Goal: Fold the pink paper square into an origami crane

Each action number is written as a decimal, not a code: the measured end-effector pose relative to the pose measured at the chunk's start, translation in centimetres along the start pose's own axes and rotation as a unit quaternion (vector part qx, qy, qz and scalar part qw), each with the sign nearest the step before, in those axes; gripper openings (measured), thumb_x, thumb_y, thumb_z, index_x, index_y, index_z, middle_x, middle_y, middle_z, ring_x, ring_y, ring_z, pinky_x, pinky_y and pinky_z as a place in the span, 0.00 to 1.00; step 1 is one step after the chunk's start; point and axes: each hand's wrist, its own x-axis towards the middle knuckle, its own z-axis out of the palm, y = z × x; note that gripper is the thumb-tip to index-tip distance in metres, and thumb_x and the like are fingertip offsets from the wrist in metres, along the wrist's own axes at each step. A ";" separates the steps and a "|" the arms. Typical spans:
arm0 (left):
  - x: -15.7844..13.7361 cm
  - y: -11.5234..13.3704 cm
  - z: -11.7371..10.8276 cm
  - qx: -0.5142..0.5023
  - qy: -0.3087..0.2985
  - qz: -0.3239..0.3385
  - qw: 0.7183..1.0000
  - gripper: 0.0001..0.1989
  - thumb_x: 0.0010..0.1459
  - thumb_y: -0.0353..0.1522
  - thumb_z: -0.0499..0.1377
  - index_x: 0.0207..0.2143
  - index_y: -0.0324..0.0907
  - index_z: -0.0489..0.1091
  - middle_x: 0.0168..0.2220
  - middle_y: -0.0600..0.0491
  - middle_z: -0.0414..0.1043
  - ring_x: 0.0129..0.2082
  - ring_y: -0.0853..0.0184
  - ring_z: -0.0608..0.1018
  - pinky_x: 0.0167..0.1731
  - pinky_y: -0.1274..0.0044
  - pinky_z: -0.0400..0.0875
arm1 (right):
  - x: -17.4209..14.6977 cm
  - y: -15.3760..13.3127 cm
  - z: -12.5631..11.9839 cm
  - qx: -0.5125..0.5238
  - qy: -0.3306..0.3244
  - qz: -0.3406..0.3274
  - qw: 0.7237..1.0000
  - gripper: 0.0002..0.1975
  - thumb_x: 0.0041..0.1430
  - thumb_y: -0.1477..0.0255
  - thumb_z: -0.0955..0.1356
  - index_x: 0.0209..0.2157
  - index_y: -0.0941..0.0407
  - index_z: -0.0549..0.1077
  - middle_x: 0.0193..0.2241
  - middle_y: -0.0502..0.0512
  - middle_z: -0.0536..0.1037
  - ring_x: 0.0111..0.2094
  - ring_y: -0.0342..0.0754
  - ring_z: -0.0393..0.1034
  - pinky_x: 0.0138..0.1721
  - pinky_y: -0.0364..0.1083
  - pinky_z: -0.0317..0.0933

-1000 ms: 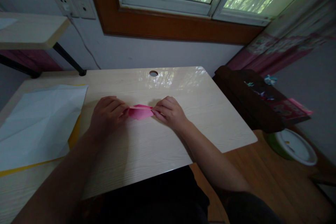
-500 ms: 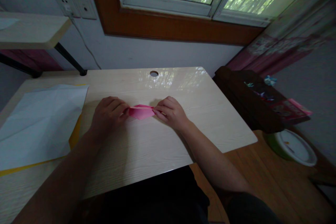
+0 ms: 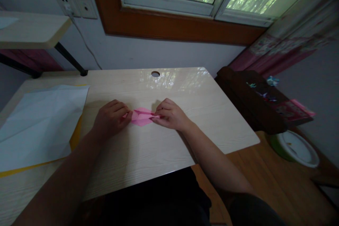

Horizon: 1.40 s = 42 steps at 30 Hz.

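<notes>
A small piece of folded pink paper [image 3: 142, 117] is held between my two hands, low over the desk [image 3: 159, 152]. My left hand [image 3: 112, 117] pinches its left end with thumb and fingers. At the opposite end, the fingers of my right hand [image 3: 169, 113] are closed on the paper's right tip. Creases and a folded layer show along the paper's middle, with flaps spread above and below it. Both tips are partly covered by my fingers.
White sheets [image 3: 39, 123] lie over yellow paper [image 3: 76, 132] on the desk's left side. A raised shelf [image 3: 34, 30] stands at the back left. Near the back edge is a round cable hole [image 3: 155, 74]. Right of the desk are a dark wooden cabinet [image 3: 249, 102] and a white-lidded bin [image 3: 299, 148].
The pink paper has come slightly towards me and its flaps have spread flatter, showing the inner folds. Both hands have shifted a little with it, still pinching its ends.
</notes>
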 end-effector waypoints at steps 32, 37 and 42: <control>-0.5 1.4 3.1 -0.053 -0.139 -0.056 0.987 0.17 0.63 0.37 0.63 0.53 0.43 0.70 0.51 0.45 0.75 0.50 0.54 0.73 0.54 0.59 0.68 | -0.2 0.7 2.0 0.007 -0.092 0.128 0.987 0.17 0.61 0.58 0.74 0.45 0.56 0.77 0.38 0.57 0.75 0.41 0.51 0.66 0.44 0.49 0.60; -0.6 1.5 3.3 -0.058 -0.151 -0.063 0.985 0.18 0.63 0.36 0.63 0.54 0.45 0.70 0.50 0.46 0.74 0.50 0.53 0.73 0.54 0.59 0.67 | 0.0 0.5 1.8 0.029 -0.100 0.136 0.985 0.15 0.60 0.61 0.75 0.43 0.56 0.76 0.37 0.56 0.75 0.41 0.51 0.67 0.45 0.49 0.60; -0.7 1.4 3.4 -0.067 -0.138 -0.067 0.986 0.21 0.62 0.36 0.64 0.56 0.47 0.68 0.51 0.46 0.73 0.50 0.53 0.72 0.55 0.60 0.67 | 0.2 0.3 1.5 0.062 -0.089 0.142 0.984 0.12 0.59 0.65 0.76 0.40 0.55 0.75 0.35 0.54 0.75 0.40 0.50 0.67 0.45 0.48 0.59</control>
